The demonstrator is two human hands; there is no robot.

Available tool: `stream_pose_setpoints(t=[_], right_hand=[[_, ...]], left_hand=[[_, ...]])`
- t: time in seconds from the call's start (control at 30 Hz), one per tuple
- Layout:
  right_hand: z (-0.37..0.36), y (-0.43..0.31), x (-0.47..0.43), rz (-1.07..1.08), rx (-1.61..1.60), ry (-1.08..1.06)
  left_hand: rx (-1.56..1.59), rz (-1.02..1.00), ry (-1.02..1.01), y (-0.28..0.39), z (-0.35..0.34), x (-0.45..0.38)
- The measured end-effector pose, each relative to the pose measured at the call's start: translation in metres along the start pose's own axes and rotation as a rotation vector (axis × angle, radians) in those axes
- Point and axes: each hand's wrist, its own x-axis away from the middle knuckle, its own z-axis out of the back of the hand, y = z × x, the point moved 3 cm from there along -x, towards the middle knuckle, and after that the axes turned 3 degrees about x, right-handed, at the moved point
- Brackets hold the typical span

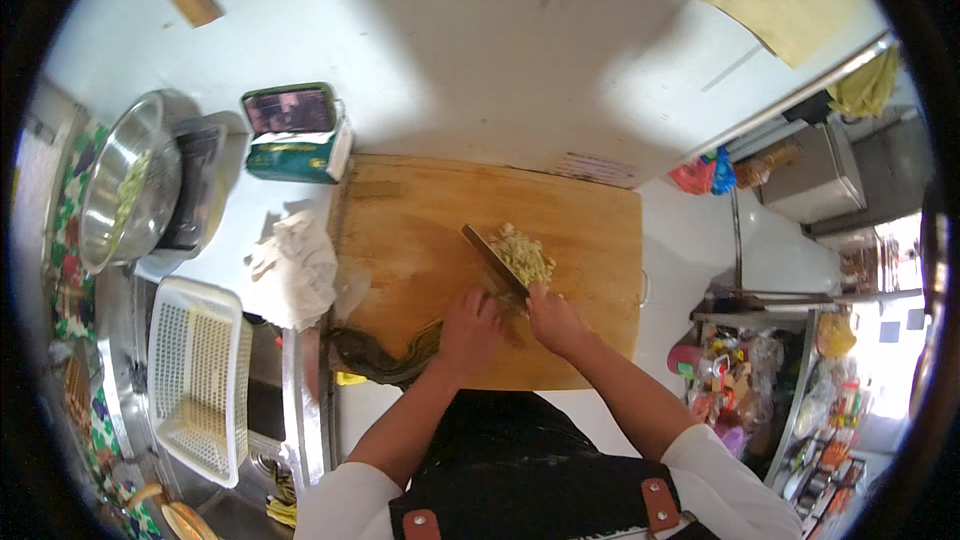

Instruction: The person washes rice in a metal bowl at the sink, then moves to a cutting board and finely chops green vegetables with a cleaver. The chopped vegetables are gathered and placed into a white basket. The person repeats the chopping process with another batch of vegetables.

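My right hand [553, 319] grips the handle end of a cleaver [495, 260], whose blade slants up and left over a wooden cutting board [420, 225]. Along the blade's right side lies a heap of pale green chopped vegetable [525, 255]. My left hand [471, 326] rests by the board's near part, left of the blade, its fingers pointing forward; whether anything is under them cannot be told. Dark green, limp leafy vegetable or cloth [382, 360] lies at the board's near left corner, close to my left wrist.
Left of the board are a crumpled white cloth [296, 270], a green box [292, 159] with a phone [289, 109] leaning on it, a steel bowl [154, 202] holding chopped green pieces, and a white plastic basket [238, 390] over a sink. Shelves with packages [739, 382] stand right. A wall rises behind.
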Motion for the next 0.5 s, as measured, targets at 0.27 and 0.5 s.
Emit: stream_pose_setpoints(t=[0.27, 0.5], right_hand=[[0.033, -0.008, 0.042, 0.06, 0.126, 0.067], [0.03, -0.031, 0.029, 0.008, 0.186, -0.04]], left_hand=[[0.2, 0.063, -0.001, -0.008, -0.018, -0.02], [0.266, 0.026, 0.035, -0.013, -0.024, -0.025]])
